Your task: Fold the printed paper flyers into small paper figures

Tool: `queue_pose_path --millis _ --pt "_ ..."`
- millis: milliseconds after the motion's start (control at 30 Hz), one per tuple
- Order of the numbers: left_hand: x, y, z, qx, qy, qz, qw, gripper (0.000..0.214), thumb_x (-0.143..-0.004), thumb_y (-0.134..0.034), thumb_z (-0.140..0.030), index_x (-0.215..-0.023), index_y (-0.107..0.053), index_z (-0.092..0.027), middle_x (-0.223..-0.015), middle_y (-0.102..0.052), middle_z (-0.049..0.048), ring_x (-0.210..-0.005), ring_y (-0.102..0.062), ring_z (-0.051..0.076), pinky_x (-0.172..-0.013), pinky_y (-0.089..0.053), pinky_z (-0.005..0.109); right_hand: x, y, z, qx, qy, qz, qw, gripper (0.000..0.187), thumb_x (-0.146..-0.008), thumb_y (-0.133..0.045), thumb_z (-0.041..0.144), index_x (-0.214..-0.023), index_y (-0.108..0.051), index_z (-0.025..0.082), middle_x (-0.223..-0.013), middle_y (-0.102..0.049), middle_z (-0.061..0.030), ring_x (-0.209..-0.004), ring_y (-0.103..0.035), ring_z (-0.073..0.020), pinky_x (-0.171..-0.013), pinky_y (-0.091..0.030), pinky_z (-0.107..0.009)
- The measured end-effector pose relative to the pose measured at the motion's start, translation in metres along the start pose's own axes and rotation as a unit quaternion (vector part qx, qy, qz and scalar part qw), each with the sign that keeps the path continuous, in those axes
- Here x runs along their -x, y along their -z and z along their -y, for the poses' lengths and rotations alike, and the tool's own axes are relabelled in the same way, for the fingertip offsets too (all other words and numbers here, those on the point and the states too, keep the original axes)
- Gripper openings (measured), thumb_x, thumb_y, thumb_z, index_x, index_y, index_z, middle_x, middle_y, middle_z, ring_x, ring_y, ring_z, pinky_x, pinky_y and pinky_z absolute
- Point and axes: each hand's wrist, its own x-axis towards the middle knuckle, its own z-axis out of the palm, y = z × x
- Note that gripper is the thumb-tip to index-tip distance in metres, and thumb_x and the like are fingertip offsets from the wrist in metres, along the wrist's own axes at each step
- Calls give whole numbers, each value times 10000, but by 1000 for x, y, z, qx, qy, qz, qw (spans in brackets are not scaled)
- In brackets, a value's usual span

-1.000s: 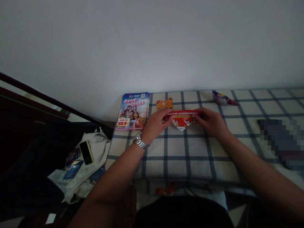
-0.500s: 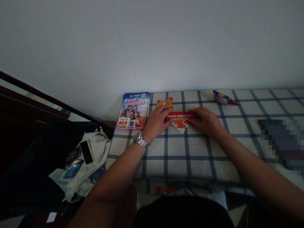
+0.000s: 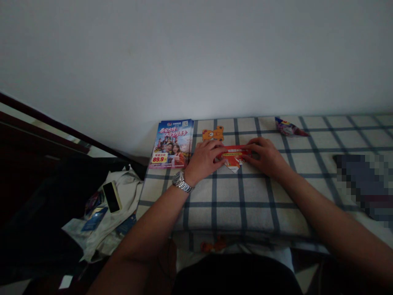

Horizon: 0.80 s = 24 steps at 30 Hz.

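- Folded red paper (image 3: 233,157) looks narrower than half a second ago: the red band with the white print line is tucked under, and an orange-yellow label strip now shows on top. Reads as one more fold rolled over toward the person.
- Both hands sit closer together than before, squeezing in on the piece from either side.
- Left hand (image 3: 204,159): fingers curled and pressed down on the paper's left end, thumb on the near edge. Right hand (image 3: 266,155): fingers together, tips pressing the paper's right end flat.
- My read: a crease is being set, not a lift; the paper lies flat on the checked cloth (image 3: 245,200).
- Paper itself: small, red with an orange strip, white pointed tip sticking out on its near side toward the person.
- Relative to the paper: orange bear cut-out (image 3: 213,134) just behind it toward the wall, stack of flyers (image 3: 172,143) to its left, another folded piece (image 3: 288,128) behind and to the right, well apart.
- Wristwatch (image 3: 181,182) on the left wrist. A phone (image 3: 111,196) lies on a heap far left of the paper, off the cloth.
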Motion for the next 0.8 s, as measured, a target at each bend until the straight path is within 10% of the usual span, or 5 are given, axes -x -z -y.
queue_pose_path --millis 333,800 --pt "-3 3 -9 69 -101 51 991 260 -1051 -614 -386 -1260 -715 -269 -1286 -688 49 -1276 -592 247 -1136 -457 473 0 2 2 41 7 -11 999 283 -947 -739 359 -1179 -783 204 -1113 -685 -133 -998 -645 -320 -886 -545 -500" --pt "-4 2 -5 49 -86 18 995 242 -1053 -610 -363 -1239 -727 -261 -1307 -701 40 -1297 -604 239 -1220 -408 519 1 6 7 46 45 -10 998 179 -972 -710 369 -1036 -800 229 -1114 -698 -118 -977 -627 -301 -892 -533 -500"
